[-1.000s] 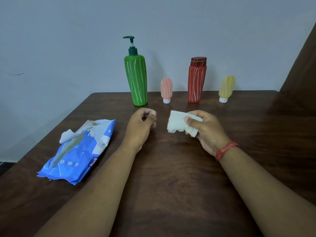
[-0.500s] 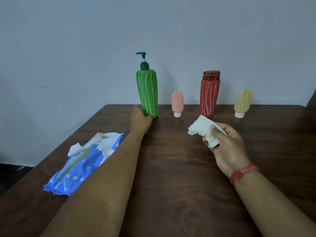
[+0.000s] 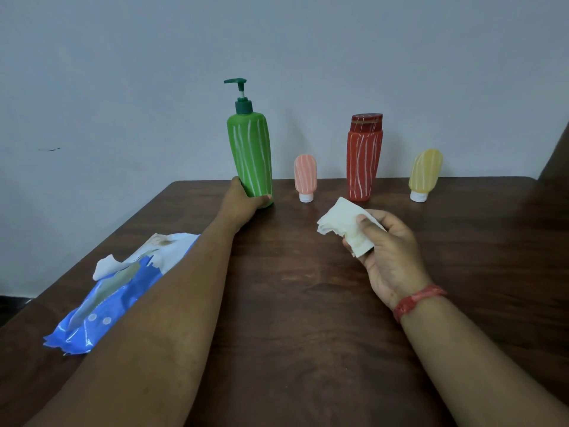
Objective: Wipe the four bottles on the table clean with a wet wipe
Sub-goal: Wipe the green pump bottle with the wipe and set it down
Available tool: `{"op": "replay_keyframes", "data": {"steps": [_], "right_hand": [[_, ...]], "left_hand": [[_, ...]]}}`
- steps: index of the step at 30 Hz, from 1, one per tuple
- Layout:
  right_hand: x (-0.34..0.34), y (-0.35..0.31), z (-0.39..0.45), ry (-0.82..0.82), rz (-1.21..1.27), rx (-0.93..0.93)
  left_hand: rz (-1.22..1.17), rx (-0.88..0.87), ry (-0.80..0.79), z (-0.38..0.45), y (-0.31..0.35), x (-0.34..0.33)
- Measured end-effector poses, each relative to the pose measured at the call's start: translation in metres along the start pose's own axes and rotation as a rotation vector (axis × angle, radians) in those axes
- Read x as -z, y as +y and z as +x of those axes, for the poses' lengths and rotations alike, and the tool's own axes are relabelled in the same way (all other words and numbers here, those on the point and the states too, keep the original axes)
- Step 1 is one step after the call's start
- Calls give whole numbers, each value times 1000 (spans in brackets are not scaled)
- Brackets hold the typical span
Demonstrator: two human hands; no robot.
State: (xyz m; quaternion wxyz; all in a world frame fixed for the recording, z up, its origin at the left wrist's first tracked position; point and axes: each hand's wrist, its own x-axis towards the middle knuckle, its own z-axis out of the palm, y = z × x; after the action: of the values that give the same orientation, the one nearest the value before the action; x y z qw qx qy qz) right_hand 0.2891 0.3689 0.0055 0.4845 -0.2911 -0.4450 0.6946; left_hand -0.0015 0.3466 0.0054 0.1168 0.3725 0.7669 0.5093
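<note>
While a pale wall (image 3: pixel 123 72) fills the background, the dark wooden tabletop (image 3: pixel 292 303) spreads below it and carries everything else. Both bare forearms reach across it from the near edge. A blue wipe pack (image 3: pixel 104 303) lies at the left, partly under the left forearm, with a white wipe sticking out of its opening. Four bottles stand in a row along the far edge. The green pump bottle (image 3: pixel 251 152) is leftmost and tallest, leaning a little to the left; the left hand (image 3: pixel 241 203) grips its base, thumb across the front and fingers behind. The red bottle (image 3: pixel 363 158), third in the row, stands upright with a dark red cap. The pink bottle (image 3: pixel 304 177) stands on its white cap between green and red, and the yellow bottle (image 3: pixel 425 172) stands on its white cap at the right end, tilted slightly. Nearer than the red bottle, the right hand (image 3: pixel 391 251), a red thread at the wrist, pinches a crumpled white wipe (image 3: pixel 345 226) between thumb and curled fingers, apart from every bottle
</note>
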Motion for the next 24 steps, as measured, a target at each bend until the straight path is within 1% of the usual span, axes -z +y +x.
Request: {"op": "replay_keyframes", "data": {"steps": [5, 11, 15, 21, 24], "right_hand": [[0, 1, 0, -15, -19, 5], [1, -1, -6, -48, -23, 28], [1, -3, -11, -41, -60, 100], [2, -9, -15, 45, -107, 238], [0, -13, -16, 85, -110, 284]], "left_hand": [[-59, -35, -84, -28, 8, -4], [-157, -86, -203, -89, 29, -6], [-235, -48, -293, -138, 42, -5], [-573, 50, -354, -180, 45, 1], [-659, 78, -391, -182, 45, 2]]}}
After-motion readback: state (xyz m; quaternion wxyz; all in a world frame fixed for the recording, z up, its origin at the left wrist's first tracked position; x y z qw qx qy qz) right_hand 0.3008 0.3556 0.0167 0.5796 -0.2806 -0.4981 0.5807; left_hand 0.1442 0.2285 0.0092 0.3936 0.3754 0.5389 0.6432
